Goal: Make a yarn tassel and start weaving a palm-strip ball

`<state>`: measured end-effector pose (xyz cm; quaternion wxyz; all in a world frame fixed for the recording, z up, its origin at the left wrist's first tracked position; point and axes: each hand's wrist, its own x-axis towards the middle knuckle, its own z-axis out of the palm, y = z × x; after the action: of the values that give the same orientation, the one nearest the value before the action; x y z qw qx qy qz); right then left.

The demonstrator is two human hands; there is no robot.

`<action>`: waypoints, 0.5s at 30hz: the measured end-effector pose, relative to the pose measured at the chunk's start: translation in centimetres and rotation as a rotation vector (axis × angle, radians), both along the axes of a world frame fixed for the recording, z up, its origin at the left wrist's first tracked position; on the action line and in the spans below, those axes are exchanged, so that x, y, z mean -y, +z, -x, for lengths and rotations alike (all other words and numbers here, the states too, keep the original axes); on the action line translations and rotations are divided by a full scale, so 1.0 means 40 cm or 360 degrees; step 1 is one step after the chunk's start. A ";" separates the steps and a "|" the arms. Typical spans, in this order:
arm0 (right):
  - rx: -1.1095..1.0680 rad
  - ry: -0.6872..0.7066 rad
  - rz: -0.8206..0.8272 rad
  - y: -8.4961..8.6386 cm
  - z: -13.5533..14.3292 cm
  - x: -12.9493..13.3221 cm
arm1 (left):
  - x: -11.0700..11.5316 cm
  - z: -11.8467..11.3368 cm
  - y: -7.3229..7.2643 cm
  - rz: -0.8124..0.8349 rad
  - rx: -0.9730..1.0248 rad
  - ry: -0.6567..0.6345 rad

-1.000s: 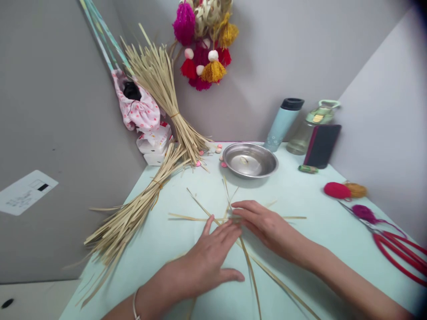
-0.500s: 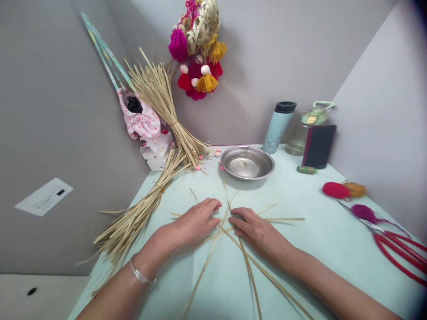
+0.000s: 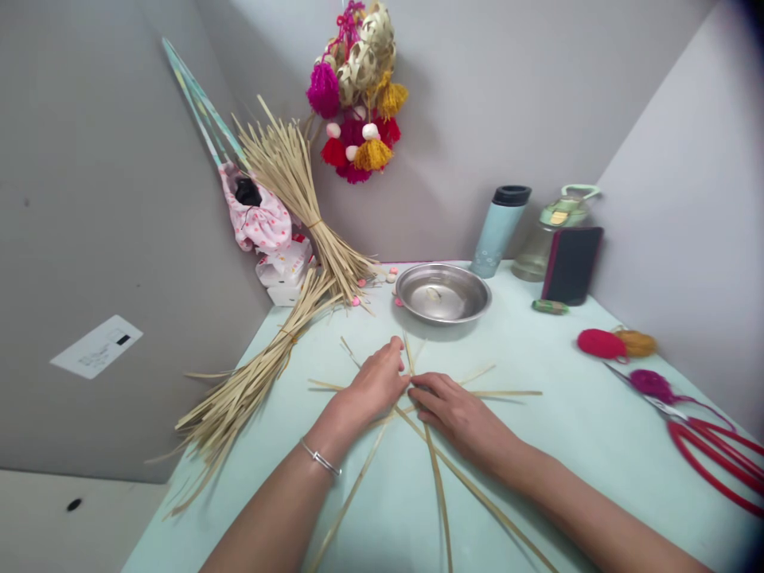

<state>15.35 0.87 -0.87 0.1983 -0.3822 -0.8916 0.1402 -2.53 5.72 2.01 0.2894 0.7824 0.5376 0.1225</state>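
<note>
Several flat straw strips (image 3: pixel 440 485) cross one another on the pale green table, with their ends fanning outward. Over the left side of the crossing lies my left hand (image 3: pixel 382 376), its thumb tip meeting the fingertips of the other hand; its fingers are slightly curled, and what they hold is hidden. My right hand (image 3: pixel 447 403) rests on the right side of the crossing, fingers bent and pressed on the strips near a strip that points toward the bowl. The exact centre of the crossing is partly covered by both hands.
Behind the hands stands a metal bowl (image 3: pixel 443 294) of water. Straw bundles (image 3: pixel 256 382) lie at the left. A blue tumbler (image 3: pixel 500 231), a phone (image 3: pixel 571 267) and a green bottle stand at the back right. Yarn (image 3: pixel 602 344) and red-handled scissors (image 3: pixel 710 454) are at the right.
My left hand has moved right and slightly away from me, closer to my right hand. The near strip end has swung a little left. My right hand has barely moved.
</note>
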 end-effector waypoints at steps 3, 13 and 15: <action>-0.0022 0.0001 0.0028 0.002 0.000 -0.001 | 0.014 -0.008 0.010 -0.0051 -0.0057 0.0031; -0.0001 -0.0007 0.0074 0.003 0.000 -0.001 | 0.017 -0.044 0.001 -0.0107 -0.0143 0.0170; 0.0017 -0.0003 0.0073 0.003 0.000 -0.001 | 0.013 -0.036 -0.005 -0.0093 -0.0107 0.0237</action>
<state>15.36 0.92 -0.74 0.1848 -0.3882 -0.8889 0.1583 -1.07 5.20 1.81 0.2381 0.7521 0.6000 0.1329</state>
